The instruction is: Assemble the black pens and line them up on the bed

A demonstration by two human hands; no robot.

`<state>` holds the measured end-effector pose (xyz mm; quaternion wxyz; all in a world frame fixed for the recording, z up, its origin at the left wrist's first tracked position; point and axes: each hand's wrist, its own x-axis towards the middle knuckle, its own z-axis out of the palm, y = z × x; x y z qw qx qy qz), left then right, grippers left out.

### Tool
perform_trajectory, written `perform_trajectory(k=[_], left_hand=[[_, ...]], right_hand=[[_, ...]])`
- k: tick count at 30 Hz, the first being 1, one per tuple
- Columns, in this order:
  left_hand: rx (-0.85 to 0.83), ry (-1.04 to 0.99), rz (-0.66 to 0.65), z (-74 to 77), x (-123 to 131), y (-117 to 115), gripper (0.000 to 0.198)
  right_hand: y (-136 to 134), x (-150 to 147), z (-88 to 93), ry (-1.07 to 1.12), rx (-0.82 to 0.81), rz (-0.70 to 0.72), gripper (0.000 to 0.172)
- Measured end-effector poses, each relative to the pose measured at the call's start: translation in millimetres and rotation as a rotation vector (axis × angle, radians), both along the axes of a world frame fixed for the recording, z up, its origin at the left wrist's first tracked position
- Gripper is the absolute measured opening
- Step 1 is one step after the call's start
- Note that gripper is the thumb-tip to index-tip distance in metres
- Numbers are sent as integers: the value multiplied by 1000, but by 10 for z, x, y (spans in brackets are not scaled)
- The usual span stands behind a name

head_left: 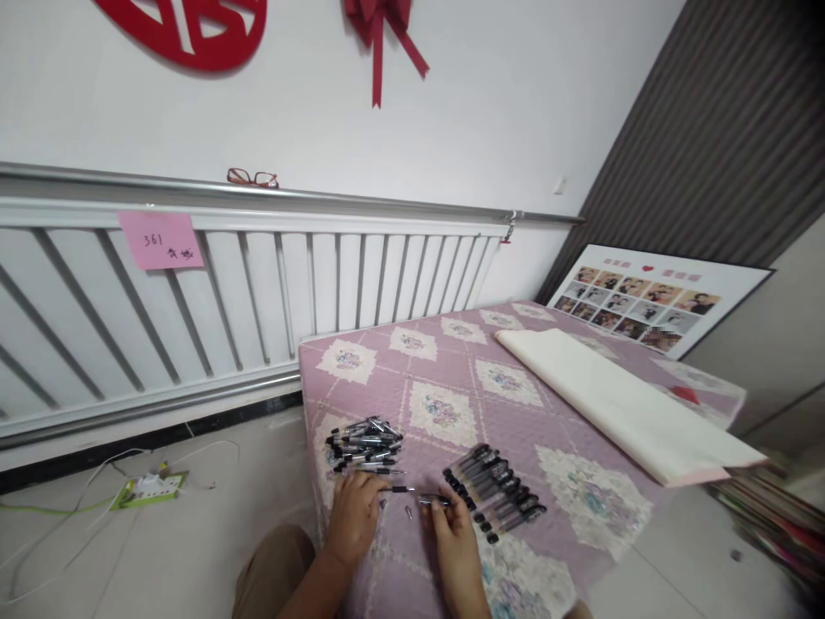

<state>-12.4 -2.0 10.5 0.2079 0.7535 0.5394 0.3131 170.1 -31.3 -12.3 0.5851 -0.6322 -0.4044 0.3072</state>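
Note:
My left hand (353, 516) lies on the pink quilted cover (451, 378) with its fingers curled round a thin black pen part (398, 489) that sticks out to the right. My right hand (456, 526) pinches another black pen piece (433, 499) at its fingertips, close to the left hand's piece. A small loose pen bit (408, 513) lies on the cover between the hands. A loose heap of black pens (364, 444) sits just beyond the left hand. A neat row of black pens (495, 487) lies right of the right hand.
A folded cream sheet (628, 402) lies across the cover's right side. A framed photo board (650, 297) leans at the back right. A white radiator (245, 292) with a pink note (161, 240) runs behind, glasses (253, 179) on its rail. A power strip (147, 489) lies on the floor.

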Motion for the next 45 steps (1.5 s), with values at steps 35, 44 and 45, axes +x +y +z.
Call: perform_trajectory(k=[35,44,45], left_hand=[[-21,52,-171,4,-32,-2,36],[35,59,-171,-30,-23,-50,28],[51,48,-156,-44,-24,-55,28]], right_hand=[[-67,-118,145,-235,-49,264,32],[-82,-109,144,-171,-1,177,38],[-79,-99,132,-160,8,144,39]])
